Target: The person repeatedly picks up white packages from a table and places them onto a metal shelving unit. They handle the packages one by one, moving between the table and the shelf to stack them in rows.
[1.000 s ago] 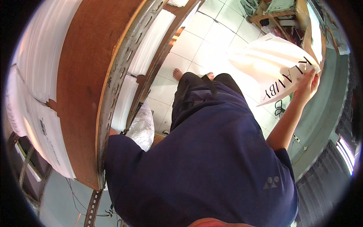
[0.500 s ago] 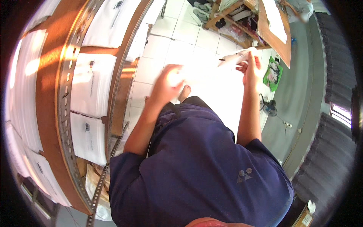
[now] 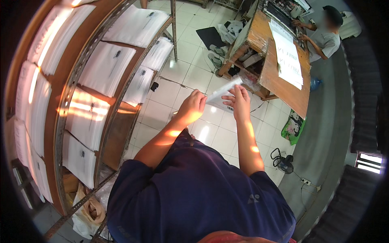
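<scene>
Out in front of my body, a thin white sheet (image 3: 221, 91) is stretched between my hands, tilted up to the right and seen nearly edge-on. Whether it is paper or plastic I cannot make out. My left hand (image 3: 192, 106) pinches its lower left end with the fingers pressed together. At its upper right end, my right hand (image 3: 240, 103) grips it near the fingertips, the other fingers loosely bent. A small dark printed mark (image 3: 229, 108) shows on a pale surface just below the sheet, by my right hand.
To my left, a metal-framed shelf rack (image 3: 83, 52) bears several stacks of white sheets (image 3: 106, 65). Ahead right stands a wooden table (image 3: 259, 40) with long printed paper (image 3: 285, 56); a person (image 3: 324, 42) works behind it. A black fan (image 3: 283, 164) and green bag (image 3: 293, 127) lie along the right wall.
The view has shifted, and the glare over the floor is gone. My left hand, blurred and apart from the sheet before, now holds its left end. My right hand has come closer to it.
</scene>
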A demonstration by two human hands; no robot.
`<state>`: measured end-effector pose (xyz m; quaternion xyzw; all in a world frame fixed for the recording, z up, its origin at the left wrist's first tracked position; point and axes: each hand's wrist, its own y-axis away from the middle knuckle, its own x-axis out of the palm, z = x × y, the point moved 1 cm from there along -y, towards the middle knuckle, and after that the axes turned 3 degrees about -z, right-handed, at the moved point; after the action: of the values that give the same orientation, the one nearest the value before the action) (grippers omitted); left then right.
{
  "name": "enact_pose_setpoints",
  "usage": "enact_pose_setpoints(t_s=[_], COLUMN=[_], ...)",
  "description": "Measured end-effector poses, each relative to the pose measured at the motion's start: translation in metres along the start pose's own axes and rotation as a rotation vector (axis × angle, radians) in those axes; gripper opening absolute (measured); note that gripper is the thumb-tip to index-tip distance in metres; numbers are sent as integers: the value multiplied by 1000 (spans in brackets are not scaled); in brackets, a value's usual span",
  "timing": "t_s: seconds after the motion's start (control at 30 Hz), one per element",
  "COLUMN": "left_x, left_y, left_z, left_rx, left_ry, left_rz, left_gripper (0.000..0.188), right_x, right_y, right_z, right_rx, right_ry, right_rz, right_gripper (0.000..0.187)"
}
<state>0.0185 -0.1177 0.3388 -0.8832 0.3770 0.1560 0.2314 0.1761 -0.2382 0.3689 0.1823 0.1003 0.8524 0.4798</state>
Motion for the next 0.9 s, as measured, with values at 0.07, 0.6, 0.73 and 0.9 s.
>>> enact_pose_setpoints(t_s=[0.07, 0.6, 0.73, 0.9], left_x=[18, 102, 119, 135], left_y=[-31, -281, -316, -349], left_z=[21, 142, 155, 167], left_rx=[51, -787, -787, -520], left_ry=[-54, 804, 785, 529], left_rz=[-70, 52, -9, -119], left_gripper=[14, 26, 24, 27], right_x=[-1, -183, -212, -289], right_y=[-29, -181, -222, -291], right_z=[9, 38, 69, 88], right_rx=[26, 194, 138, -134], right_ry=[72, 202, 211, 494], right_rz=[38, -482, -555, -589], right_gripper=[36, 35, 34, 28])
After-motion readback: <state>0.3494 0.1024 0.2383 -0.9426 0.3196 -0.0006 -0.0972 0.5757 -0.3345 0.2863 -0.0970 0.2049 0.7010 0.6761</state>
